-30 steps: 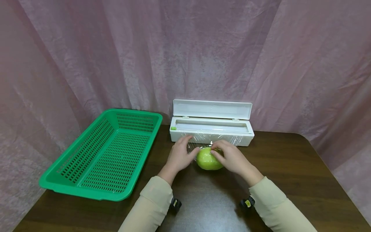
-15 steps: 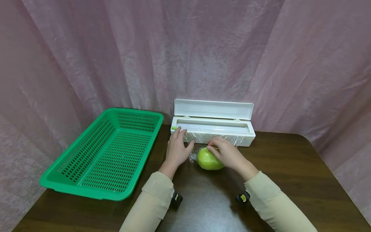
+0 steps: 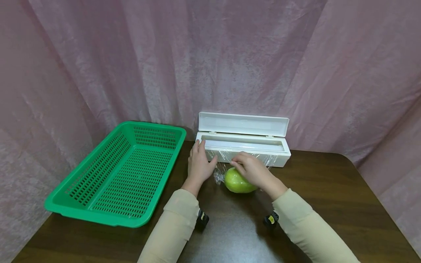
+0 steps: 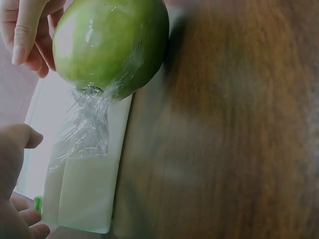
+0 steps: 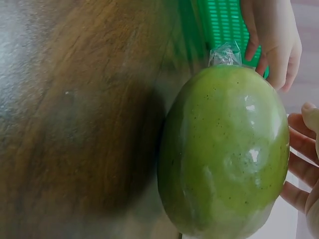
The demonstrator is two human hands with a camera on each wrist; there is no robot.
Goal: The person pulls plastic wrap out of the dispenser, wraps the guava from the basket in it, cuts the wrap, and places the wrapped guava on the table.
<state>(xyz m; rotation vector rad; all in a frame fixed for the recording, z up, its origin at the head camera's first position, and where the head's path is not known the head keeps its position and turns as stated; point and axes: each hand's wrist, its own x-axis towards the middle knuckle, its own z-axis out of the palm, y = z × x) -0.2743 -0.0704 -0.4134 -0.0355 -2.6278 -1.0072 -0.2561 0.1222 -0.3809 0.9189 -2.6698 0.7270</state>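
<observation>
A glossy, oval green fruit (image 3: 239,182) lies on the table in front of a cling film dispenser (image 3: 280,160). Clear cling film (image 3: 219,177) wraps it, bunched up at its left end and stretching back to the dispenser's front. My left hand (image 3: 199,166) is at the dispenser's left end, fingers extended and thumb apart. In the left wrist view a green slider (image 4: 38,203) shows beside those fingertips. My right hand (image 3: 251,168) is over the back of the fruit with loosely bent fingers. The right wrist view shows its fingers (image 5: 301,167) right at the fruit's side, thumb apart from them.
A green plastic basket (image 3: 149,204) with slotted walls stands on the left. The dispenser's white lid (image 3: 243,124) is raised, with the film roll (image 3: 246,145) inside. A pink curtain (image 3: 243,65) hangs behind the brown wooden table (image 3: 329,190).
My left hand has moved away from the fruit's bunched film, back and left to the dispenser's left end. My right hand has shifted slightly left over the fruit, which has barely moved.
</observation>
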